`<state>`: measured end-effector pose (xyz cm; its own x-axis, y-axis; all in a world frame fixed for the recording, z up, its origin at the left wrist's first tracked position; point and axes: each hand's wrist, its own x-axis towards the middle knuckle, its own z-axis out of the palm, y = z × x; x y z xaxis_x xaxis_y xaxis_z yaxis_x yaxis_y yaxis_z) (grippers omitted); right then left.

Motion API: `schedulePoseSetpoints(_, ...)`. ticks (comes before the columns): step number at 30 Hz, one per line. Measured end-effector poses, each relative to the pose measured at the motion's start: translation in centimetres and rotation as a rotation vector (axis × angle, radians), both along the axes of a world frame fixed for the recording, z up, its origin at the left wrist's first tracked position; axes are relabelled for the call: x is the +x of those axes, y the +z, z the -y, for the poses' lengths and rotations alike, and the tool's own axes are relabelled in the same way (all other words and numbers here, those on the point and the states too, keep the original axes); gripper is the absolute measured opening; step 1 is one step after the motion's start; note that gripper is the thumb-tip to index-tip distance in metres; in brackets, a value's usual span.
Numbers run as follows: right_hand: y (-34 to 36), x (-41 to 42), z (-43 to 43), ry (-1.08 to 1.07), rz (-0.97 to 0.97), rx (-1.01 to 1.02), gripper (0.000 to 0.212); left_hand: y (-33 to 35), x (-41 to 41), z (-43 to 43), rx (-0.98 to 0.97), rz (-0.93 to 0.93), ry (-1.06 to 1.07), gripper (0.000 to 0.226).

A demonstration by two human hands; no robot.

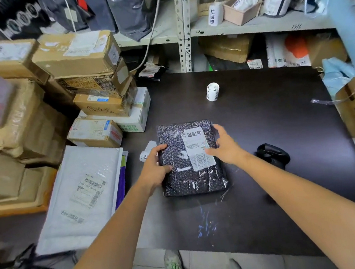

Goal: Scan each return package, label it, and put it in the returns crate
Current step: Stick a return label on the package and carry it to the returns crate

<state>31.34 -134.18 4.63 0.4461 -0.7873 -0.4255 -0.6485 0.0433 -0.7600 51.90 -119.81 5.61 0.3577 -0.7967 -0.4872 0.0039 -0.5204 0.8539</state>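
Count: one package (191,177), one label (197,147) stuck on it, two label rolls (212,91), one scanner (273,154). The package lies flat mid-table (258,105), long axis running away from the person, label text upright to them; it is a rectangle of black, dimpled, glossy bubble-wrap, and the label is white paper. Left hand (153,166) grips its left edge, fingers curled; right hand (225,146) rests at the label, fingers spread apart.
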Motion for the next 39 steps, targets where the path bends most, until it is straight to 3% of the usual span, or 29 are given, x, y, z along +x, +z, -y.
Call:
schedulePoseSetpoints(6,5.8,2.9,-1.8,0.24,0.088,-0.189,0.076,5.4,-0.6,-5.5,-0.087,0.209,0.18,0.071)
schedulePoseSetpoints(16,14.8,12.7,-13.4,0.7,0.176,-0.34,0.082,13.7,1.6,-22.5,-0.044,0.517,0.514,0.073)
schedulePoseSetpoints(27,17.6,22.3,-40.6,1.111,0.245,-0.438,0.086,15.2,1.4,-51.0,0.049,0.537,0.903,0.076)
schedulePoseSetpoints(39,15.0,26.3,-70.8,1.428,0.233,-0.504,0.077,12.3,-1.3,-79.5,0.261,0.491,1.143,0.081)
